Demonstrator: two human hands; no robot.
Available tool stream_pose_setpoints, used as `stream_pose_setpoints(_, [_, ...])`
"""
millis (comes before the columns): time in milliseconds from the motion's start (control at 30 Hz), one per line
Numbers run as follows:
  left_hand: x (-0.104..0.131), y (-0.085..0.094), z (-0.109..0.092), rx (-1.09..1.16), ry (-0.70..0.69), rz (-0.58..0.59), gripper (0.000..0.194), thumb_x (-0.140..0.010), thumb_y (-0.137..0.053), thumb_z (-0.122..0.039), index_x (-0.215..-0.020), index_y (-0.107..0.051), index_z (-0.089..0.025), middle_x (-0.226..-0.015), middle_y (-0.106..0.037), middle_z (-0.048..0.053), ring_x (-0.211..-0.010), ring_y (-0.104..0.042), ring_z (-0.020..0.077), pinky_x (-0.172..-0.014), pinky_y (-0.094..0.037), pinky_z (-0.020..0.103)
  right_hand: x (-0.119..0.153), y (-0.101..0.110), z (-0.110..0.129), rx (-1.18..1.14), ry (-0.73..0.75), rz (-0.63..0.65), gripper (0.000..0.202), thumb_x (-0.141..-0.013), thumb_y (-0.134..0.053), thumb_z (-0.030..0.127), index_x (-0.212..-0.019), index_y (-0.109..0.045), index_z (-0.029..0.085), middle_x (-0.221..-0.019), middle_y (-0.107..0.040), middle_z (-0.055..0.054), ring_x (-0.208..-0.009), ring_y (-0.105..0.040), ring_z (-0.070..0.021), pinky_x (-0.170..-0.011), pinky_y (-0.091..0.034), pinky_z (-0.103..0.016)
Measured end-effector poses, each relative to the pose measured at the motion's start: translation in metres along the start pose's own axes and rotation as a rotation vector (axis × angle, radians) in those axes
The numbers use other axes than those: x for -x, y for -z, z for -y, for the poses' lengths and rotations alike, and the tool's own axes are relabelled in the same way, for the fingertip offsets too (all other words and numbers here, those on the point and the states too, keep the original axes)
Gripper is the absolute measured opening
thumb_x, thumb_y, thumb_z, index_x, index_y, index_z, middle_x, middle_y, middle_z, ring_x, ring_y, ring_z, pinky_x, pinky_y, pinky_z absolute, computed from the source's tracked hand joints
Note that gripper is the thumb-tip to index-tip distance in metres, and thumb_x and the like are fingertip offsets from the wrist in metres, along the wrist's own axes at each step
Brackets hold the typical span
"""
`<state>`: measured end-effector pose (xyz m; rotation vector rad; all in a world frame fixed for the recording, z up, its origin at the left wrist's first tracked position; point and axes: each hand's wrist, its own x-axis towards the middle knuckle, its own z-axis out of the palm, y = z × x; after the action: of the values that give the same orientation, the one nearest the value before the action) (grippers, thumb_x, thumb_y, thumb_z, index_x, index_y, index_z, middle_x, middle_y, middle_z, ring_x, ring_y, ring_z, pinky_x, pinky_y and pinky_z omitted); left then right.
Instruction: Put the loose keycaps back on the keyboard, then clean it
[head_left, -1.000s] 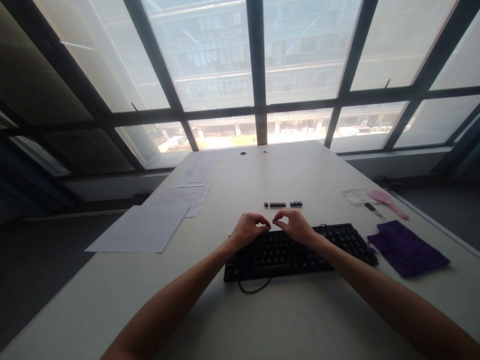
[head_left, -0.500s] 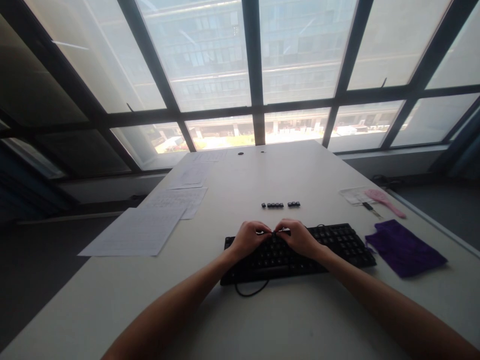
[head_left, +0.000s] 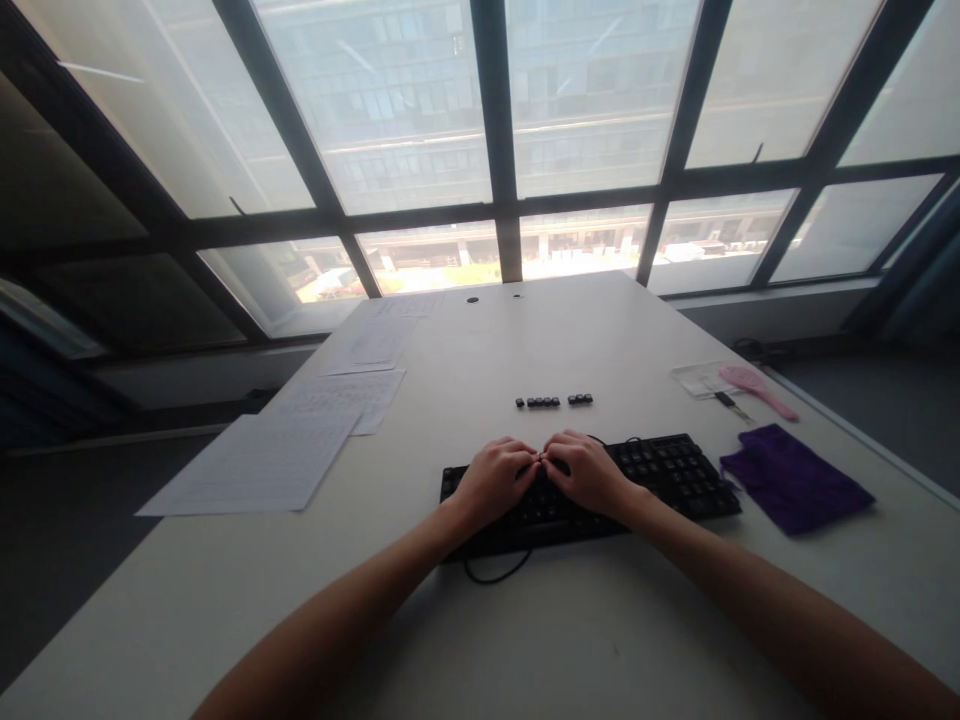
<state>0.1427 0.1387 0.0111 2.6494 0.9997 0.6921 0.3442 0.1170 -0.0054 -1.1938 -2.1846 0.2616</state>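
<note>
Two hands over one black keyboard (head_left: 675,475): my left hand (head_left: 495,478), fingertips together; my right hand (head_left: 586,470), likewise pinched, fingertips meeting the left's. Anything gripped, I cannot tell. One purple pouch (head_left: 799,480), right, contents hidden.

Keyboard (head_left: 675,470) on the desk (head_left: 360,610), right of lower center, keycaps (head_left: 544,402) in a row behind it at center, cloth pouch (head_left: 799,480) just beside its right end, brush (head_left: 757,390) behind the pouch, papers (head_left: 255,465) at left, windows (head_left: 420,110) across the top.
</note>
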Motion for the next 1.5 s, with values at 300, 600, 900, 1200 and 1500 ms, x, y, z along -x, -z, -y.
stream_pose_setpoints(300, [0.004, -0.004, -0.005, -0.11, -0.033, 0.033, 0.023, -0.098, -0.054, -0.022, -0.099, -0.077, -0.021, -0.104, -0.076, 0.007, -0.097, -0.067, 0.0229, -0.095, -0.05, 0.039, 0.002, -0.003, 0.004, 0.059, -0.04, 0.009, 0.017, -0.095, -0.058, 0.021, -0.085, -0.071, 0.021, -0.094, -0.072, -0.006, -0.093, -0.062, -0.0204, -0.085, -0.046, -0.032])
stream_pose_setpoints(600, [0.006, -0.005, -0.009, -0.131, -0.039, 0.018, 0.023, -0.098, -0.054, -0.022, -0.103, -0.076, -0.02, -0.106, -0.076, 0.009, -0.1, -0.068, 0.0236, -0.098, -0.05, 0.04, 0.004, -0.004, 0.005, 0.068, -0.063, 0.008, 0.017, -0.096, -0.057, 0.022, -0.086, -0.071, 0.021, -0.094, -0.071, -0.005, -0.092, -0.062, -0.0199, -0.085, -0.046, -0.031])
stream_pose_setpoints(900, [0.006, -0.006, -0.009, -0.169, -0.051, 0.014, 0.023, -0.098, -0.054, -0.023, -0.103, -0.075, -0.02, -0.107, -0.076, 0.009, -0.101, -0.067, 0.024, -0.098, -0.049, 0.042, 0.005, -0.005, 0.005, 0.084, -0.082, 0.012, 0.016, -0.096, -0.058, 0.021, -0.085, -0.069, 0.021, -0.092, -0.07, -0.006, -0.092, -0.062, -0.0204, -0.085, -0.045, -0.031])
stream_pose_setpoints(1200, [0.008, -0.009, -0.012, -0.212, -0.032, 0.029, 0.02, -0.098, -0.053, -0.027, -0.096, -0.071, -0.019, -0.097, -0.075, 0.009, -0.095, -0.065, 0.025, -0.093, -0.047, 0.041, 0.006, -0.006, 0.006, 0.111, -0.078, 0.014, 0.018, -0.096, -0.058, 0.021, -0.081, -0.068, 0.02, -0.096, -0.069, -0.007, -0.095, -0.061, -0.021, -0.085, -0.045, -0.032])
stream_pose_setpoints(1500, [0.007, -0.012, -0.01, -0.199, -0.003, 0.032, 0.016, -0.098, -0.052, -0.025, -0.098, -0.067, -0.018, -0.094, -0.069, 0.008, -0.092, -0.062, 0.0239, -0.087, -0.049, 0.038, 0.006, -0.006, 0.005, 0.109, -0.07, 0.017, 0.017, -0.096, -0.058, 0.021, -0.082, -0.067, 0.02, -0.093, -0.069, -0.007, -0.094, -0.061, -0.0211, -0.086, -0.045, -0.032])
